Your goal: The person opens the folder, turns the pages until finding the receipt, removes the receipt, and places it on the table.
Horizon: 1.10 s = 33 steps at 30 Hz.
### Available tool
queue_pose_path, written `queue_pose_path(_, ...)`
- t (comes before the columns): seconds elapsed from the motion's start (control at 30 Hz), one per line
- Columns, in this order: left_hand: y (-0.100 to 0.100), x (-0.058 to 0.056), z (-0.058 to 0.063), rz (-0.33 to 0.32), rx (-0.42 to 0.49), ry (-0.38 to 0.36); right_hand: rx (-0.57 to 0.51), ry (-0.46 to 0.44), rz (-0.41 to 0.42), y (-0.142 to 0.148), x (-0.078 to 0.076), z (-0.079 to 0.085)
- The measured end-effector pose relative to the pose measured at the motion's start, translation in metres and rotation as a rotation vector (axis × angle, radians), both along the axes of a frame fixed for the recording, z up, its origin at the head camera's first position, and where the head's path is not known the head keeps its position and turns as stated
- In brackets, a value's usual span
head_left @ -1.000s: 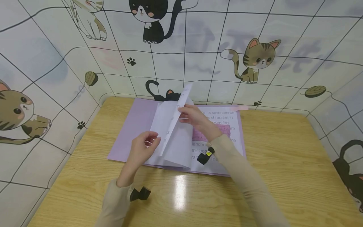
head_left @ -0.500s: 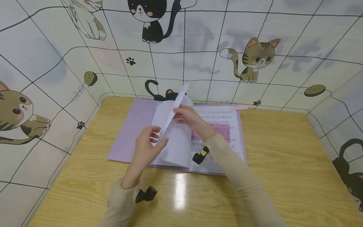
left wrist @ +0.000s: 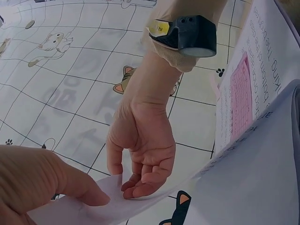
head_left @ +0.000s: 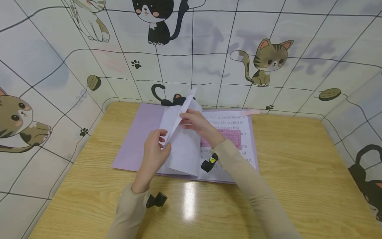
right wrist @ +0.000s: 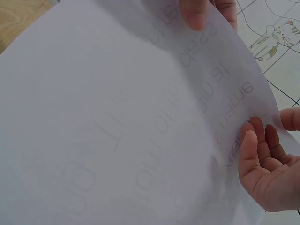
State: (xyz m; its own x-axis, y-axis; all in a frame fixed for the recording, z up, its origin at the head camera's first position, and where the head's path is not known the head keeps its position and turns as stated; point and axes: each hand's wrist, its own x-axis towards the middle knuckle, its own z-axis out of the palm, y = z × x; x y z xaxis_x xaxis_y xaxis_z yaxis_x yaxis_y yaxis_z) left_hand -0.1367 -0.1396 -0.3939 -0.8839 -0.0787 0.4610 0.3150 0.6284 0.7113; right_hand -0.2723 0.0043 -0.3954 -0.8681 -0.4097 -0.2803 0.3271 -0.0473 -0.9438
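A purple-covered booklet point(head_left: 129, 146) lies spread on the table, its printed right-hand page point(head_left: 222, 116) facing up. One loose-standing page point(head_left: 175, 124) is lifted between my hands, with lettering showing through it in the right wrist view. My left hand point(head_left: 153, 152) pinches its lower edge, the thumb on one face and the fingers on the other. Higher along the same edge, my right hand point(head_left: 197, 124) holds it between thumb and fingers; the left wrist view also shows this right hand point(left wrist: 145, 154) at the paper. Another white page point(head_left: 186, 154) curves up beneath the raised one.
A pink patterned slip point(head_left: 231, 137) sits on the right-hand page, partly behind my right wrist. A pink tab point(head_left: 252, 112) juts from the top right corner. The wooden table point(head_left: 292, 166) meets a wall point(head_left: 215, 69) printed with cartoon cats.
My left hand has moved up and right and now grips the page's lower edge. My right hand, with the page, has shifted slightly left, uncovering more printed text.
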Motion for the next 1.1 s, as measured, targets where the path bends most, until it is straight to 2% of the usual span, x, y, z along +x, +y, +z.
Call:
queue_pose_path(0.17,0.000,-0.003,-0.001,0.020,0.009,-0.020,0.005,-0.007,0.008,0.000,0.000,0.000)
queue_pose_path(0.3,-0.001,-0.005,-0.002,0.032,0.007,-0.009,0.005,-0.016,0.006,0.000,-0.001,0.000)
queue_pose_path(0.57,-0.010,-0.008,-0.009,0.064,-0.019,-0.036,-0.017,-0.015,0.043,0.003,0.000,-0.002)
queue_pose_path(1.1,-0.030,-0.010,-0.033,0.092,0.002,-0.133,0.019,-0.019,0.039,0.022,-0.001,-0.011)
